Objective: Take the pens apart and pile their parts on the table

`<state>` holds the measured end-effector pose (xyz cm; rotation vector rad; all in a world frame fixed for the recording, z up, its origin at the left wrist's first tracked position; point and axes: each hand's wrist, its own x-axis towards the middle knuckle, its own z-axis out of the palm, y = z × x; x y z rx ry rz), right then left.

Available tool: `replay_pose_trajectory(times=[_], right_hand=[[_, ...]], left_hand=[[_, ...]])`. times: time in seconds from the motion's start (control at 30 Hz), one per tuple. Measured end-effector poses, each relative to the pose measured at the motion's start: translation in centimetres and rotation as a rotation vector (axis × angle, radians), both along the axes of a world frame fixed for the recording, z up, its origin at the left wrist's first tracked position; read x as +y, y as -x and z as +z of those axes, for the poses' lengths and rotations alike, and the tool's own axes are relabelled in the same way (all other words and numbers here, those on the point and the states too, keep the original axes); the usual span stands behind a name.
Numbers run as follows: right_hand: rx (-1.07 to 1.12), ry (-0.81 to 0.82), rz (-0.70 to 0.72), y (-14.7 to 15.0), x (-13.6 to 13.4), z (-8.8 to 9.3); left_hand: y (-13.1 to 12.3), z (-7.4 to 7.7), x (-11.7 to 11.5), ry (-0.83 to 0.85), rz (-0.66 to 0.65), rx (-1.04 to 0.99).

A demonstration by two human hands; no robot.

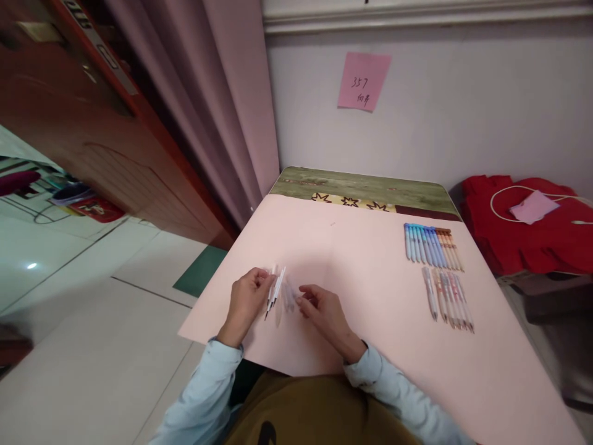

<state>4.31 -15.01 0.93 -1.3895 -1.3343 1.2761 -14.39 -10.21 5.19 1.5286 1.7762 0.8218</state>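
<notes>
Between the thumb and fingers of my left hand (245, 306) are a few thin white pen refills (278, 287) with dark tips, pointing down towards me. Just to their right, blurred see-through pen-like pieces (289, 298) show over the pink sheet; whether they lie on it or are moving I cannot tell. My right hand (330, 318) is beside these pieces, its thumb and forefinger slightly apart with nothing visible between them. On the right, a row of pens (426, 247) runs from blue to brown. Nearer me lies a second row of pale pens (451, 301).
A pink sheet (370, 272) covers most of the table, whose green patterned far edge (361, 184) meets the wall. A curtain (241, 93) and wooden door (139, 167) stand left. Red cloth (500, 241) with a white cord lies right. A pink note (364, 80) hangs on the wall.
</notes>
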Motion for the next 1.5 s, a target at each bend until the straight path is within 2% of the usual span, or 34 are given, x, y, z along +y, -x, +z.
replay_pose_trajectory(times=[0.1,0.17,0.23,0.3,0.4,0.47,0.6,0.73,0.83,0.9,0.97,1.0,1.07,1.13,1.2,1.27,1.4,1.5], right_hand=[[-0.038,0.020,-0.068,-2.5,-1.0,0.4],[-0.140,-0.018,-0.150,-5.5,-1.7,0.8],[-0.355,-0.087,-0.288,-9.3,-2.3,1.2],[-0.647,-0.083,-0.446,-13.5,-2.9,1.6],[-1.043,0.116,-0.620,-18.8,-3.8,2.0],[-1.193,0.263,-0.627,-21.0,-4.1,2.0],[-1.294,0.421,-0.559,-22.6,-4.3,1.4],[-1.308,0.427,-0.518,-23.0,-4.2,1.5],[-1.273,0.397,-0.550,-22.3,-4.0,2.8],[-1.138,0.307,-0.613,-20.3,-3.8,3.9],[-0.782,0.163,-0.605,-17.0,-3.5,4.8],[-0.474,0.093,-0.515,-14.9,-3.3,5.2],[0.147,0.108,-0.256,-10.7,-3.0,5.6],[0.479,0.185,-0.087,-7.1,-2.7,5.5],[0.654,0.226,-0.004,-4.7,-2.5,5.3],[0.754,0.278,0.053,-3.6,-2.4,4.9],[0.925,0.524,0.220,-3.4,-1.9,4.2],[0.997,0.638,0.219,-3.3,-1.5,4.1]], left_hand=[[0.2,-0.5,0.0,0.017,-0.043,0.085],[0.6,-0.7,0.1,0.027,-0.061,0.103],[0.9,-0.8,0.2,0.035,-0.070,0.109],[0.9,-0.8,0.2,0.047,-0.079,0.108],[0.6,-0.7,0.4,0.072,-0.087,0.105],[0.3,-0.6,0.4,0.080,-0.091,0.096],[-0.6,0.2,0.4,0.064,-0.100,0.044],[-1.3,1.7,0.0,0.025,-0.111,-0.056],[-1.9,2.8,-0.6,-0.007,-0.097,-0.164],[-2.5,3.2,-0.9,0.001,-0.069,-0.269],[-3.7,3.2,-1.2,0.067,-0.070,-0.421],[-4.4,3.1,-1.3,0.123,-0.090,-0.509],[-5.9,2.7,-1.7,0.256,-0.171,-0.697],[-7.3,2.4,-2.0,0.366,-0.257,-0.873],[-8.2,2.2,-2.3,0.421,-0.271,-1.009],[-8.3,2.2,-2.3,0.440,-0.206,-1.078],[-7.9,2.4,-2.0,0.474,-0.104,-1.131],[-7.9,2.4,-1.9,0.469,-0.093,-1.145]])
